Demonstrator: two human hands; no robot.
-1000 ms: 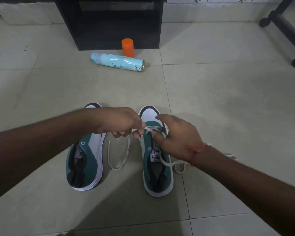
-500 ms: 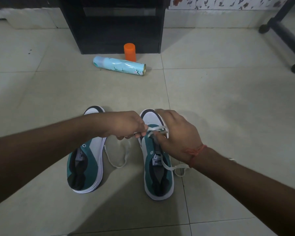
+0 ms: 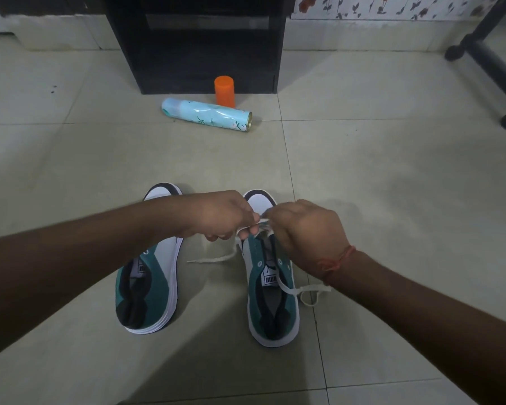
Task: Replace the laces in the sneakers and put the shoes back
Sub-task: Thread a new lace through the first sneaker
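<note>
Two hands, left hand (image 3: pixel 219 213), right hand (image 3: pixel 307 232), pinching lace (image 3: pixel 262 222) over right sneaker (image 3: pixel 270 299)

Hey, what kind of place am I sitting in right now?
Likely a room at home: tiled floor, floral wall covering, a dark cabinet and a spray can lying on the tiles.

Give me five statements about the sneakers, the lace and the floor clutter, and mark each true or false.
1. Both hands, left hand and right hand, pinch the white lace over the right sneaker. True.
2. The left sneaker is fully laced. False: no lace shows on it.
3. The blue spray can stands upright. False: it lies on its side.
4. An orange cap stands behind the can. True.
5. The sneakers are red. False: green and white.
</note>
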